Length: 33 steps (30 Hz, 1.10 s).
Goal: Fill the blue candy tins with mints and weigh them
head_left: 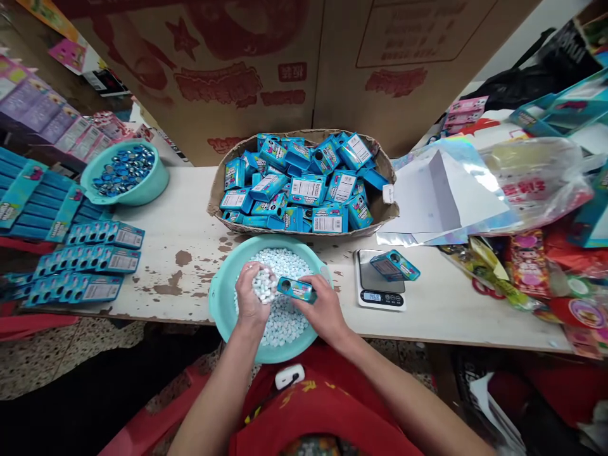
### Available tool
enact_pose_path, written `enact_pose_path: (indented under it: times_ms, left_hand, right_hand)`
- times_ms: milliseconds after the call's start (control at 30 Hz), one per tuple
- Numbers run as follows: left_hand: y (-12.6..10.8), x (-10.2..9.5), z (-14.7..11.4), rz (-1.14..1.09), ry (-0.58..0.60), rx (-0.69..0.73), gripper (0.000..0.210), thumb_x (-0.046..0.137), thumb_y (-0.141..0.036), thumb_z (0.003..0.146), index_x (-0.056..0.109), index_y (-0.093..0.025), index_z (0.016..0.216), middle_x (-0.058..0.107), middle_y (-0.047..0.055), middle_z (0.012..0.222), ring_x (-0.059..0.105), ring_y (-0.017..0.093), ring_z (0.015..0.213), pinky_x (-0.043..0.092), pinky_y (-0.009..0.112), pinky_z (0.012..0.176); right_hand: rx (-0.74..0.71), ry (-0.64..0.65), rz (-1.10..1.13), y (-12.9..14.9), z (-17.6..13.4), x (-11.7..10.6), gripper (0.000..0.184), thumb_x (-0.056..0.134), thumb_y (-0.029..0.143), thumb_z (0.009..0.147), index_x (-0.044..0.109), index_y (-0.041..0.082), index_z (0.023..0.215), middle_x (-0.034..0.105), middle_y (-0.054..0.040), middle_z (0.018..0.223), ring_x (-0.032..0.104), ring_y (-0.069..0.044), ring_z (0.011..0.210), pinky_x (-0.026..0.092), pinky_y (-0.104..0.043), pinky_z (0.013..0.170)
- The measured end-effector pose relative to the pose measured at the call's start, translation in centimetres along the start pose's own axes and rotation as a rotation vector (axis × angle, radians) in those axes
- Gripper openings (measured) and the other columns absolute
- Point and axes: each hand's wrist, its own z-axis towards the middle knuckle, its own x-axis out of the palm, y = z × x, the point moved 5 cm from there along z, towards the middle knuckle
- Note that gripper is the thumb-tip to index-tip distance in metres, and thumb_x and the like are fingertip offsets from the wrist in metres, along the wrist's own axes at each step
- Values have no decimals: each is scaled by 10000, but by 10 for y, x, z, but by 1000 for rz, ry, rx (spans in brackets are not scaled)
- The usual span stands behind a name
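Work in hand, as judged: loading white pellets [264, 286] into a small blue box [295, 289], with the turquoise basin [225, 306] as reference point. Both hands are over the basin. The left hand [247, 306] is cupped, its fingers curled in around a heap of pellets. The right hand [327, 311] pinches the box between thumb and fingers at its right end; a dark round opening lies at the end nearest the left palm. Whether box and pellets touch, and how full the box is, cannot be told. Right of the basin, a kitchen scale [382, 300] bears a tilted second box [399, 265]; behind the basin is a cardboard tray [216, 183] of similar boxes. The next move appears to call for aligning opening and palm, feeding pellets gradually; spillage over the basin would be recoverable.
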Motion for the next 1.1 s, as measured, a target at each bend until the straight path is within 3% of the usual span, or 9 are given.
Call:
enact_pose_path:
  times_ms: [133, 233, 400, 633, 833, 1100]
  left_hand:
    - [-11, 5, 1, -122, -90, 102, 221, 598, -344, 738, 487, -170, 658, 533, -10, 612, 560, 135, 576, 458, 247, 543]
    - [-10, 6, 7, -145, -72, 128, 205, 615, -333, 741, 501, -171, 689, 535, -19, 625, 565, 137, 561, 466, 266, 552]
    - [-10, 6, 9, -47, -141, 97, 229, 634, -356, 743, 519, -163, 700, 549, -15, 660, 548, 124, 530, 456, 268, 538]
    - [-18, 14, 4, -50, -147, 104, 288, 641, -395, 754, 500, -165, 655, 531, -12, 657, 554, 131, 585, 453, 264, 541]
    - [-24, 21, -2, 19, -115, 119, 282, 634, -379, 781, 494, -168, 657, 461, -40, 572, 480, 105, 520, 426, 251, 535]
    - [-19, 20, -5, 175, -156, 230, 194, 635, -334, 788, 560, -157, 765, 521, -29, 618, 505, 105, 614, 429, 239, 653]
  right_hand:
    - [-40, 27, -81, 14, 7, 15, 278, 672, 138, 690, 602, 203, 951, 615, -40, 928, 581, -231, 904, 458, -335, 780]
    - [-70, 29, -120, 21, 11, 14, 277, 672, 144, 688, 607, 206, 949, 623, -36, 918, 585, -232, 906, 453, -333, 777]
    - [-76, 73, -131, 24, 12, 12, 282, 701, 149, 678, 607, 208, 937, 631, -36, 909, 589, -239, 902, 444, -343, 776]
    - [-71, 44, -87, 30, 13, 6, 284, 713, 129, 662, 606, 215, 911, 629, -27, 880, 589, -232, 886, 445, -331, 762]
    - [-60, 33, -75, 34, 12, 1, 301, 739, 125, 646, 614, 202, 909, 629, -27, 879, 589, -231, 885, 446, -331, 769]
    - [7, 25, -70, 31, 11, -1, 308, 753, 146, 650, 593, 219, 903, 622, -14, 898, 585, -224, 897, 451, -328, 773]
